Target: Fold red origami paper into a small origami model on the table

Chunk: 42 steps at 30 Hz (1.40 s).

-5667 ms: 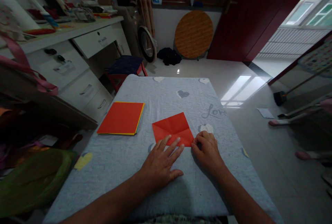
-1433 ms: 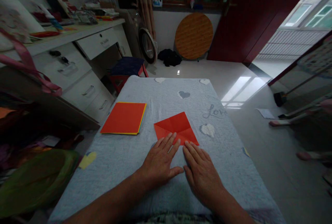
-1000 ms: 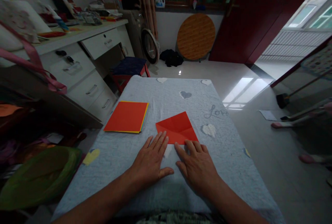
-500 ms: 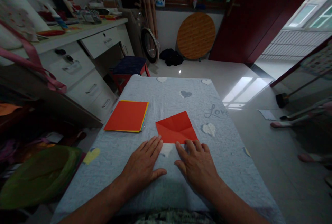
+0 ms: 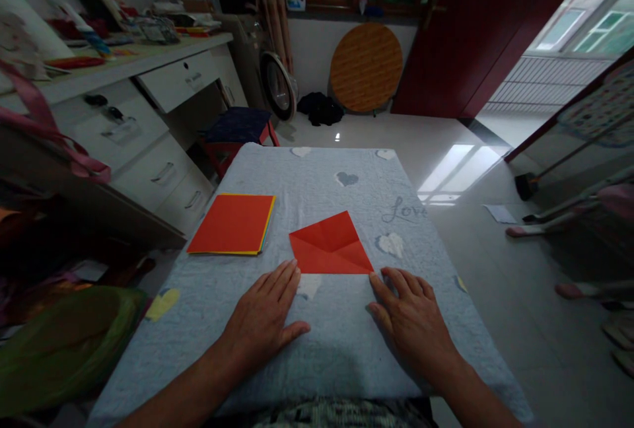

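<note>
A folded sheet of red paper (image 5: pixel 331 246) lies flat in front of me, crease lines crossing its face and a straight folded edge along the near side. My left hand (image 5: pixel 265 306) rests flat with fingers stretched out, the fingertips on the paper's near left corner. At the near right corner, my right hand (image 5: pixel 409 312) touches the paper with its index fingertip; the other fingers are spread on the cloth. To the left sits a stack of square coloured paper (image 5: pixel 232 223), red on top with yellow and blue edges showing.
A pale blue cloth with heart patterns covers the table (image 5: pixel 317 177). Beyond it are a stool (image 5: pixel 238 125), a washing machine (image 5: pixel 275 84) and a round wooden board (image 5: pixel 366 66) leaning on the wall. A white desk (image 5: pixel 143 117) stands left, a green-covered basket (image 5: pixel 69 349) near left.
My right hand has slid rightward along the paper's near edge to its right corner. My left hand stays at the left corner. The whole view has shifted slightly.
</note>
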{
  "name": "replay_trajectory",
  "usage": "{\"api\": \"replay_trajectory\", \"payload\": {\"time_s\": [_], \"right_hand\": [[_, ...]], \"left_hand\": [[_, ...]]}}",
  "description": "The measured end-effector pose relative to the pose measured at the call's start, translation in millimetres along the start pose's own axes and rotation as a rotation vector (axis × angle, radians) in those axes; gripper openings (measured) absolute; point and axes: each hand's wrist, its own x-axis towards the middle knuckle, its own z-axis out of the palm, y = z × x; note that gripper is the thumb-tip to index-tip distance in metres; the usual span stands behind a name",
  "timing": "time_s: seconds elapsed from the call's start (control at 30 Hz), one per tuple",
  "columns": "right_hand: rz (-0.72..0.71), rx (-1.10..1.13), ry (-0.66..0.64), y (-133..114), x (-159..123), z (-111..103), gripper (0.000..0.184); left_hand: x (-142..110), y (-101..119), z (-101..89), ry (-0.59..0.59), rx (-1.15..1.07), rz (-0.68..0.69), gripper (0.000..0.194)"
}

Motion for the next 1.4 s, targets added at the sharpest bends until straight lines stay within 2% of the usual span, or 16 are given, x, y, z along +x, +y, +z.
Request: {"api": "replay_trajectory", "payload": {"time_s": [0.2,0.3,0.4,0.47,0.57,0.67,0.83,0.93,1.03,1.07,1.17,1.23,1.3,1.4], "right_hand": [[-0.001,0.056,0.003,12,4,-7,0.031],[-0.026,0.129,-0.051,14,24,-17,0.014],[-0.068,0.238,-0.038,10,50,-21,0.013],[-0.087,0.270,-0.030,4,65,-18,0.016],[-0.087,0.302,-0.050,0,76,-9,0.009],[-0.113,0.378,-0.020,-1,75,0,0.009],[-0.188,0.525,0.184,-11,65,5,0.009],[-0.273,0.591,0.223,-20,62,4,0.009],[-0.338,0.631,0.186,-22,60,3,0.006],[-0.347,0.630,0.168,-21,60,4,0.003],[-0.384,0.576,0.141,-14,60,7,0.031],[-0.394,0.514,0.179,-8,61,11,0.046],[-0.350,0.452,0.243,-3,63,16,0.050],[-0.275,0.395,0.318,4,65,24,0.041]], "left_hand": [[-2,-3,2.5,0.048,-0.084,-0.030,0.070],[4,-5,-2.5,0.090,-0.135,-0.062,0.051],[18,-5,-8.8,0.123,-0.211,-0.177,0.037],[28,-3,-11.7,0.172,-0.266,-0.224,0.043],[40,3,-15.3,0.228,-0.327,-0.249,0.057],[49,13,-21.0,0.208,-0.358,-0.204,0.057],[63,34,-31.3,0.053,-0.342,0.011,0.051],[72,38,-34.4,-0.002,-0.303,0.011,0.031],[74,33,-32.6,-0.005,-0.230,-0.015,0.014],[73,30,-30.7,0.013,-0.205,-0.011,0.014],[67,21,-22.7,0.136,-0.169,0.019,0.016],[63,16,-18.1,0.253,-0.176,0.049,0.016],[60,13,-15.4,0.348,-0.192,0.070,0.015],[58,11,-13.7,0.407,-0.230,0.050,0.015]]}}
